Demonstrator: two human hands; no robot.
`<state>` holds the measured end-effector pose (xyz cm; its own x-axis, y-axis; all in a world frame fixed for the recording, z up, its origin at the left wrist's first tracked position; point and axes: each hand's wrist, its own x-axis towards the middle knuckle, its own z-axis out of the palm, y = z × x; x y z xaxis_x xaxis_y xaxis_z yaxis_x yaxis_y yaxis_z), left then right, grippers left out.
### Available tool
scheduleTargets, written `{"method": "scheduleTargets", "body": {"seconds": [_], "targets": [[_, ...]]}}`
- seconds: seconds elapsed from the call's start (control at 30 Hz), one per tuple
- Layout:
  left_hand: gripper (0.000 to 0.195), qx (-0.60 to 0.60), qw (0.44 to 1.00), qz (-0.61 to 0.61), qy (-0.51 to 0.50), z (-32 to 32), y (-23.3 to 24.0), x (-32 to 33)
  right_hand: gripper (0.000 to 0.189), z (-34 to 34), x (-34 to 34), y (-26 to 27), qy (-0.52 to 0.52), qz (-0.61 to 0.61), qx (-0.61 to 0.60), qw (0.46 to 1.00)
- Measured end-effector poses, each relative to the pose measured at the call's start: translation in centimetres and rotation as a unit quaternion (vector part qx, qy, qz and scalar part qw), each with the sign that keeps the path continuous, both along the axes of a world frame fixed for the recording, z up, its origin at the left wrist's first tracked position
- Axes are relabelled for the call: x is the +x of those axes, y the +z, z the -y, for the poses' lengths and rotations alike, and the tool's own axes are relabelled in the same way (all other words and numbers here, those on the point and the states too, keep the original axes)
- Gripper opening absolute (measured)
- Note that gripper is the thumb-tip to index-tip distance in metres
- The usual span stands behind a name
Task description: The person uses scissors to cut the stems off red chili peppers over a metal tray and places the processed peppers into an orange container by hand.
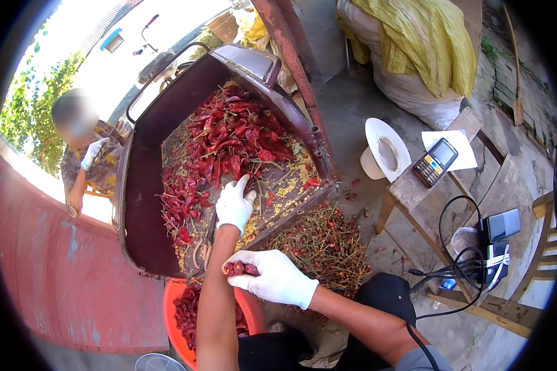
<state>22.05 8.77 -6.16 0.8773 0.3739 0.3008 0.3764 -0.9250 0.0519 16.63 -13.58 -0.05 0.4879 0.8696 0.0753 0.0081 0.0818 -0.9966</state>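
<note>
My left hand (236, 201), in a white knit glove, reaches over the cart bed to the near edge of a pile of dried red chili peppers (234, 125). Its thumb and index finger are apart, and nothing shows between them. Closer to me, my gloved right hand (276, 278) is closed around several dried red peppers (239, 269), whose ends stick out past the fingers. Below both hands stands an orange-red plastic tub (255, 310) holding dried peppers, partly covered by my left forearm. The peppers lie in a dark red metal cart bed (144, 185) scattered with yellow seeds.
A heap of pepper stems (325, 246) lies on the ground beside the cart. Across the cart is another person (100, 143) in white gloves. At right, a wooden bench (411, 188) carries a handheld device (435, 162); a white hat (390, 148), cables (455, 264) and large sacks (413, 60) are near.
</note>
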Motion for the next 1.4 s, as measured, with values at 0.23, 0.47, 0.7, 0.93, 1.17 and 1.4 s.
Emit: {"method": "scheduleTargets", "body": {"seconds": [0.23,0.47,0.7,0.93,1.17,1.4], "targets": [[0.026,-0.231,0.961,0.139,0.059,-2.5,-1.9,-0.7,0.032,0.0,1.0,-0.1,-0.026,0.041,-0.045,0.998],[0.016,-0.465,0.843,0.259,0.074,1.5,2.8,-8.2,0.035,-0.3,1.5,-1.1,-0.141,0.056,-0.072,0.986],[0.011,-0.545,0.801,0.244,0.035,9.0,7.6,-15.5,0.046,-0.1,0.9,-1.1,-0.210,0.104,-0.008,0.972],[0.026,-0.601,0.768,0.221,0.014,11.1,9.4,-18.2,0.042,0.0,-0.4,-1.4,-0.139,0.194,0.051,0.970],[0.039,-0.678,0.699,0.224,-0.033,10.2,8.5,-18.5,0.036,-0.4,-1.0,-1.7,-0.106,-0.030,-0.018,0.994],[0.028,-0.447,0.854,0.266,0.003,10.9,6.8,-17.9,0.022,-0.3,-1.0,-0.3,-0.109,-0.222,0.016,0.969]]}}
